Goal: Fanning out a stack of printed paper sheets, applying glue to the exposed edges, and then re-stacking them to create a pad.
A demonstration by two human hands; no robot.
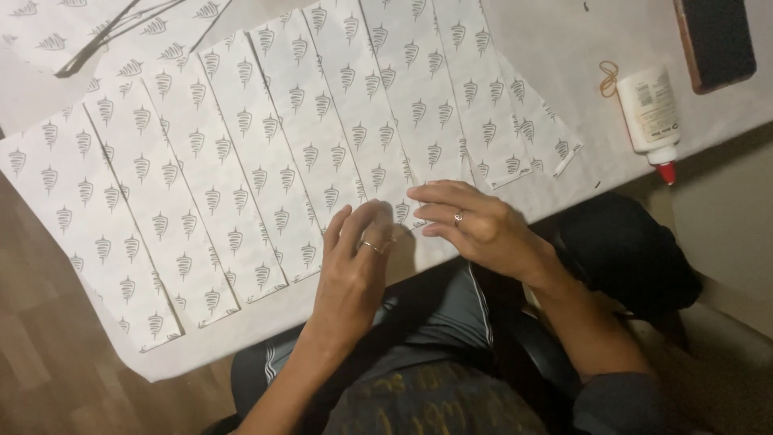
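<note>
Your left hand (354,262) lies flat on the near edge of the worktop (564,48), fingers spread and extended, with a ring on one finger. Its grip is open: the fingertips press down on the lower end of a printed paper strip (362,137) and enclose nothing. Your right hand (475,221) sits just beside it, palm down, also with a ring. Its fingers point toward the left hand and rest on the same strip end, pinning the paper against the worktop. This grip is likewise open, laid flat and not closed around anything.

The strip under your fingers is white paper with a repeated grey cone-shaped motif. It lies as one of a row of similar strips (201,161), placed side by side and overlapping slightly, all running diagonally from the far side of the worktop toward you. The row covers most of the worktop from the left edge to the middle. The near ends of the strips reach the worktop edge, directly above your lap.

A white glue bottle (652,113) with a red tip lies on its side at the right, well apart from both hands. A tan rubber band (609,78) lies just beside the bottle. A dark flat rectangular object (717,40) rests at the far right corner. More patterned paper and thin dark offcuts (105,40) lie at the far left.
</note>
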